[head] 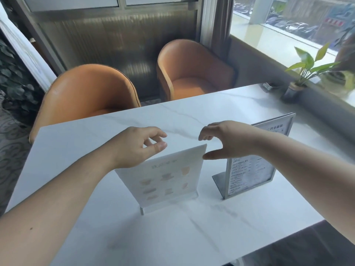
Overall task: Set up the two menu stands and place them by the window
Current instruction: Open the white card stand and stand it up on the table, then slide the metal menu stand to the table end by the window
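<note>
A clear acrylic menu stand [165, 179] with pale drink pictures stands upright in the middle of the white marble table [96, 217]. My left hand [138, 146] hovers at its top left corner with fingers curled and apart, holding nothing. At the top right corner is my right hand [228, 141], open, its thumb close to the sheet's edge. A second menu stand [255, 167], metal-framed with printed text, stands upright to the right, partly hidden by my right forearm.
Two orange tub chairs [88, 93] [192, 72] face the table's far side. A potted green plant [299, 81] and a small dark object [269, 86] sit at the table's far right corner by the window ledge [269, 41]. The table's near edge is at the lower right.
</note>
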